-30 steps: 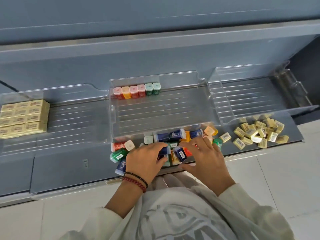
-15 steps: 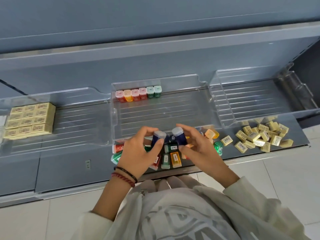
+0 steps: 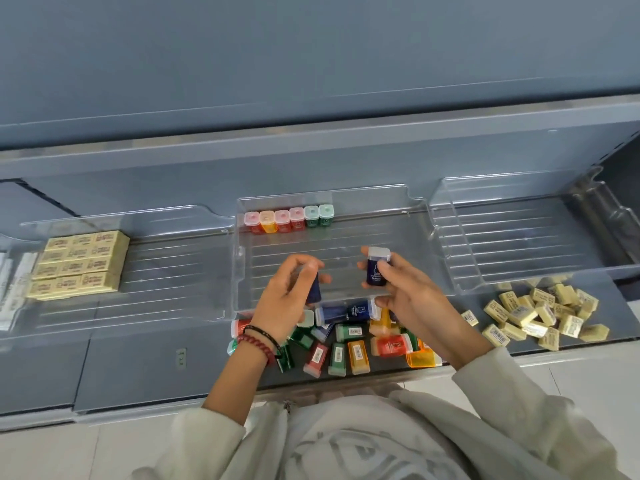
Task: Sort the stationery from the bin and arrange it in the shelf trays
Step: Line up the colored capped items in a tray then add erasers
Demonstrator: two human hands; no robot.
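- Right hand [image 3: 415, 303]: fingers and thumb clamped on an upright blue capped box [image 3: 377, 270], above the front half of the middle tray [image 3: 240, 271].
- Left hand [image 3: 287, 299]: fingers curled round a second blue box [image 3: 313, 289], near the tray's front-left corner; the two boxes apart.
- Ribbed tray floor showing from the hands back to a row of six capped boxes [image 3: 289, 220] against the back wall, left end: three red, one orange, two green.
- Left tray [image 3: 173, 271]: block of yellow erasers [image 3: 79, 261], twelve on top.
- Right tray [image 3: 519, 237]: ribbed floor showing.
- Shelf [image 3: 138, 368] front: loose coloured boxes [image 3: 346, 344] under the wrists, loose erasers [image 3: 540, 313] rightward, too jumbled to count.
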